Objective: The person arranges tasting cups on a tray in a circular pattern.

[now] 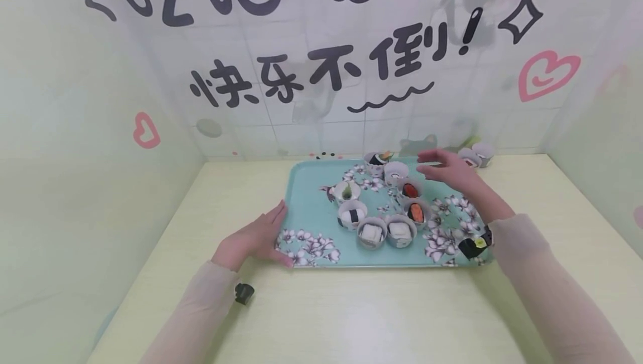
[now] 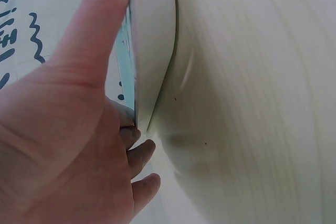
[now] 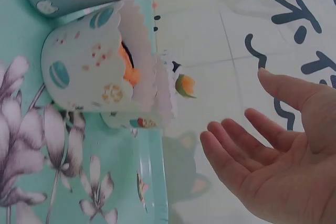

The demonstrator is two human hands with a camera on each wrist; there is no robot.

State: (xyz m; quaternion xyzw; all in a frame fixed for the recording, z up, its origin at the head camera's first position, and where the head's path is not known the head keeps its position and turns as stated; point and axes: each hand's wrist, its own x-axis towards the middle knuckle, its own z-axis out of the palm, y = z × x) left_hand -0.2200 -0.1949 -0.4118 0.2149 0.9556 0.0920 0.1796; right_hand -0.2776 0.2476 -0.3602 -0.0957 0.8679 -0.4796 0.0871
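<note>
A turquoise tray [image 1: 306, 202] with a flower print lies on the table. My left hand [image 1: 255, 238] rests against its front left corner, fingers along the left side and thumb along the front edge; the left wrist view shows the thumb [image 2: 89, 40] against the rim. Several patterned paper cups holding sushi-like pieces form a ring on the tray, among them cups with red [image 1: 410, 190] and orange [image 1: 416, 212] toppings and white ones [image 1: 372, 233]. My right hand [image 1: 449, 171] hovers above the back right of the tray, fingers loosely bent and holding nothing, apart from the nearest cup [image 3: 84, 66].
Two more cups [image 1: 474, 154] stand at the back right, beyond my right hand. A tiled wall [image 1: 321, 135] with black lettering rises behind the tray, and pale panels [image 1: 75, 174] close both sides. The pale wooden table [image 1: 351, 308] extends in front.
</note>
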